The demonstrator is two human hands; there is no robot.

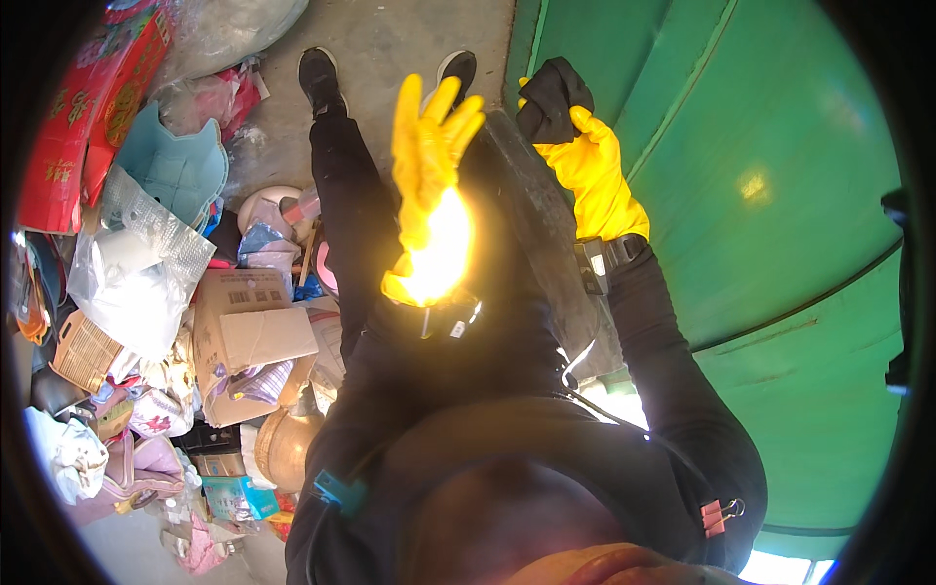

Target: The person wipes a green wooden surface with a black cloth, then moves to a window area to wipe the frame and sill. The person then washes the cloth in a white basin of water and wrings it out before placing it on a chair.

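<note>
My left hand [428, 175], in a yellow rubber glove, is raised before my legs with its fingers spread and nothing in them. Strong sunlight washes out the glove's cuff. On the right, my right hand [589, 164] wears a matching yellow glove and grips a bunched black cloth [557, 102]. The cloth is beside a green-painted metal surface [731, 241]; whether it touches it I cannot tell. Dark devices are strapped at both wrists, the right one [594, 265] plainer to see.
To the left lies a heap with an open cardboard box [241, 307], a light-blue plastic piece [175, 164], a clear plastic bag [128, 285], a red carton [69, 139] and a woven basket [86, 351]. My shoes [319, 77] stand on concrete floor [387, 36].
</note>
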